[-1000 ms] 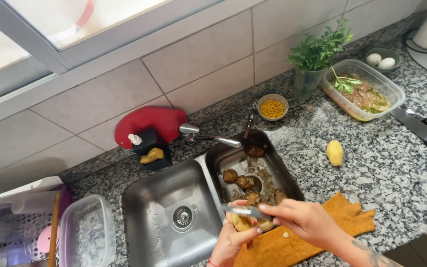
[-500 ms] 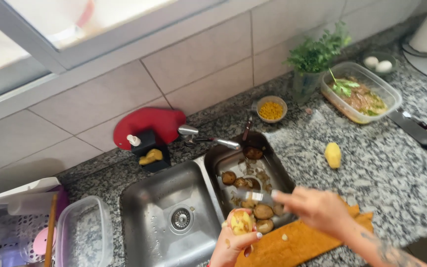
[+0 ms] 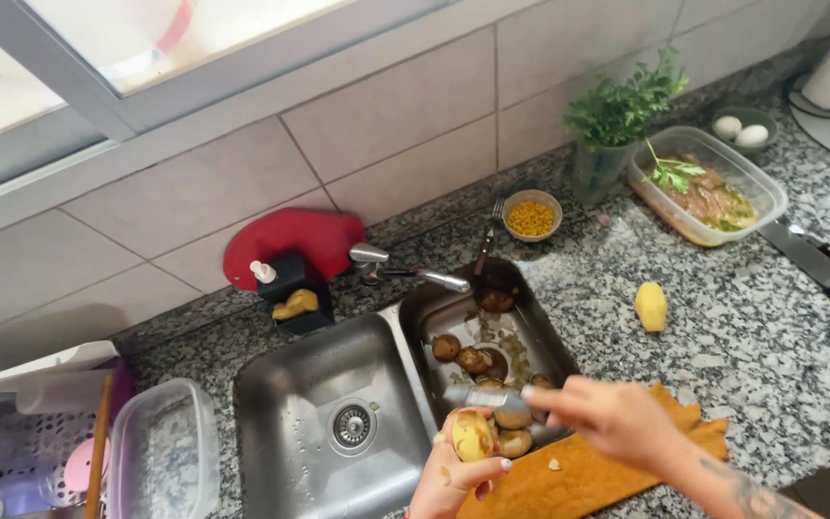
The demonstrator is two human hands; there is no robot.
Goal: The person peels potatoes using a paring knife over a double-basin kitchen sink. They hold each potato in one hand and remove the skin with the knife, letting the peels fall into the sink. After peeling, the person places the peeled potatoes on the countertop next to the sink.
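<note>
The left hand (image 3: 453, 476) holds a half-peeled potato (image 3: 471, 434) over the edge of the sink, its grip closed around it from below. The right hand (image 3: 617, 418) has its grip closed on a peeler (image 3: 482, 397), which lies just above the potato and touches it.

Behind the hands is the small sink bowl (image 3: 530, 317), with brown potatoes (image 3: 468, 358) and bits of peel inside. More potatoes lie right under the peeler. The big sink bowl (image 3: 338, 423) is to the left. The tap (image 3: 405, 274) hangs over the small bowl. An orange cloth (image 3: 607, 476) lies under the right hand, on the grey speckled table (image 3: 742, 327).

A peeled yellow potato (image 3: 651, 306) sits alone on the table, well apart from the hands. Farther back are a little bowl of corn (image 3: 531, 215), a glass of green herbs (image 3: 617, 120), a clear box of food (image 3: 708, 187) and a dish with two eggs (image 3: 740, 130). A big knife (image 3: 823, 264) lies at the right edge.

A red thing (image 3: 290, 240) and a black soap holder (image 3: 290, 288) stand by the tiled wall (image 3: 405, 115). A clear tub (image 3: 165, 461) and a rack (image 3: 21, 442) are at the far left. A window (image 3: 146, 48) is above the tiles
</note>
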